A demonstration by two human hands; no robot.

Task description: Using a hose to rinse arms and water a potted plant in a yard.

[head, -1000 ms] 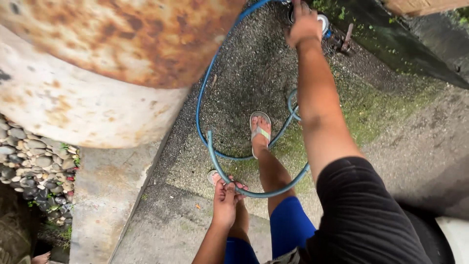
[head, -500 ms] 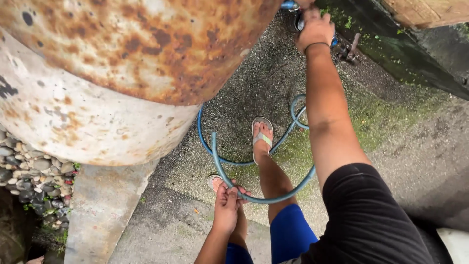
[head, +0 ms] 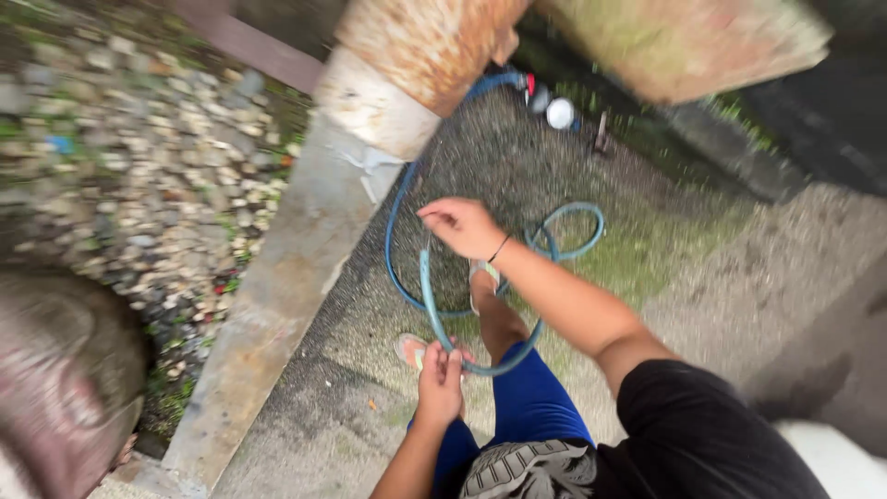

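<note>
Right hand [head: 465,226] pulled back — left hand [head: 440,382] grips hose [head: 430,296]

1. An outdoor yard beside a building: the ground is rough grey concrete [head: 480,157] with green moss patches [head: 647,249].
2. A bed of rounded grey pebbles [head: 148,157] lies well left of the fingers, past a raised concrete kerb [head: 277,305].
3. A rusty, cream-painted metal drum [head: 407,55] stands beyond the fingers.
4. A blue rubber garden hose [head: 407,259] loops across the ground under them.
</note>
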